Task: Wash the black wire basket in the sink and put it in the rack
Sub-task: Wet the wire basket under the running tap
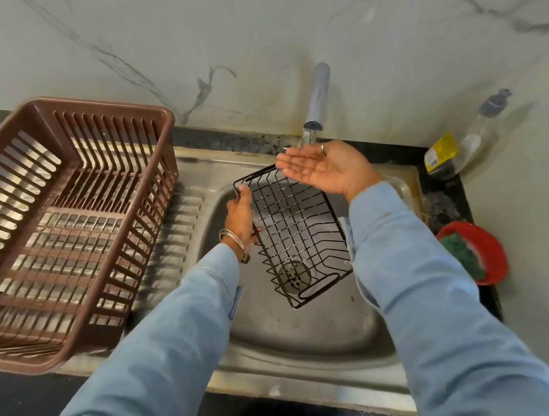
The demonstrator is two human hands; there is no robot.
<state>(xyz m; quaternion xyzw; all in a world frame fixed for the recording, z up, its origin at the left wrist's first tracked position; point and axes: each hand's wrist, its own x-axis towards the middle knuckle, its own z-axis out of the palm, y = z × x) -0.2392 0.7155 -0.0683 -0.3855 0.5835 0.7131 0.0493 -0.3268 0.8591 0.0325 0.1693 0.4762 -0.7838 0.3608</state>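
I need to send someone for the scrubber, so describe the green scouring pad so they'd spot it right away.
Start at the steel sink and look to its right, on the dark counter. A red round dish sits there, nearer than the clear soap bottle in the corner. The green scouring pad lies in that dish, the only green, rough-textured thing there.
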